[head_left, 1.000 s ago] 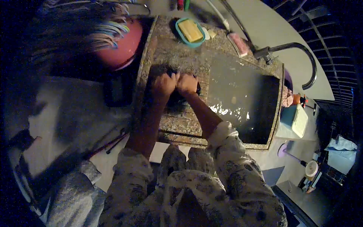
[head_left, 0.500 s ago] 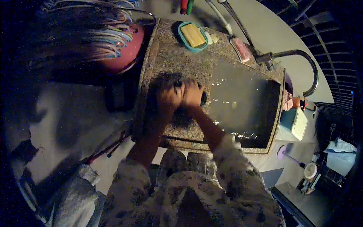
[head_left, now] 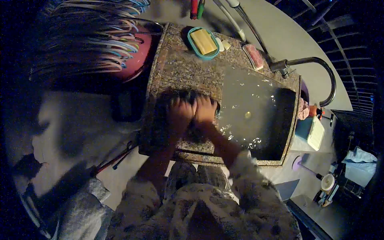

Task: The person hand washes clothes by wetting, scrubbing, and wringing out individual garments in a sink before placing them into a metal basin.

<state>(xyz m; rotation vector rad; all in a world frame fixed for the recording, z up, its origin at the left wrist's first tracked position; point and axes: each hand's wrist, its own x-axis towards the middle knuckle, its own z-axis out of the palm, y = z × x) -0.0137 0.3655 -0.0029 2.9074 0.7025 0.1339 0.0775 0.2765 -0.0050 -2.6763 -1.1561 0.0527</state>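
Observation:
Side by side on the stone slab (head_left: 188, 52), my left hand (head_left: 181, 113) and my right hand (head_left: 205, 109) press down on a dark, bunched cloth (head_left: 189, 95). Fingers of both hands are curled over it, and most of the cloth is hidden under them or lost in shadow. Just right of my right hand is the sink basin (head_left: 292, 140), filled with cloudy grey water (head_left: 252, 94). A small pale round spot shows in the water.
Behind the slab sit a yellow soap bar (head_left: 204, 41) in a teal dish (head_left: 209, 57) and a pink-bristled brush (head_left: 253, 57). A curved tap (head_left: 332, 76) arches at the basin's right. Many hangers (head_left: 96, 44) hang at left over a pink basin (head_left: 136, 60).
Both hands have moved slightly toward my body with the cloth, their fingers now pointing forward. The ripples on the water have shifted.

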